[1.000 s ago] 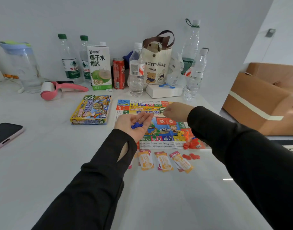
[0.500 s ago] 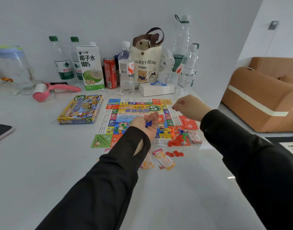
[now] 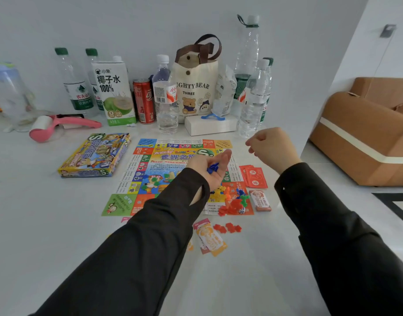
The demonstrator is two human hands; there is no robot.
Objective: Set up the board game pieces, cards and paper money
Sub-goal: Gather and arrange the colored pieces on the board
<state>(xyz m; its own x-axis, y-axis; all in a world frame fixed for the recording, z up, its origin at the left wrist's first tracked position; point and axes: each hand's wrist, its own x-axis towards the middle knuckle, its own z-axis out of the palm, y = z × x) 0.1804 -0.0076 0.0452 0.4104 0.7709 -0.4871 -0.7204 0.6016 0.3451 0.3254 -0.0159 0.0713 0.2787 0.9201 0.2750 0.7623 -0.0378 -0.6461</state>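
Observation:
The colourful paper game board (image 3: 148, 169) lies flat on the white table. My left hand (image 3: 210, 168) hovers over its middle, palm turned sideways, fingers curled on small blue pieces (image 3: 212, 167). My right hand (image 3: 270, 148) is a loose fist above the board's right edge; whether anything is pinched in it I cannot tell. A heap of red, yellow, blue and green pieces with a die (image 3: 233, 200) sits on the board's near right corner. Red cards (image 3: 255, 176) and a card pack (image 3: 261, 200) lie to the right. Orange paper money (image 3: 209, 238) and red pieces (image 3: 227, 228) lie in front.
The game box (image 3: 95, 155) lies left of the board. Along the wall stand water bottles (image 3: 165, 96), a coconut water carton (image 3: 113, 92), a red can (image 3: 144, 101), a bear tote bag (image 3: 194, 87), a white box (image 3: 210, 125) and a pink lint roller (image 3: 59, 125). A brown sofa (image 3: 364, 133) is at right.
My left hand turned from an open, palm-up hold to a sideways curl around the blue pieces. My right hand drew away to the right. The view shifted, showing more of the board.

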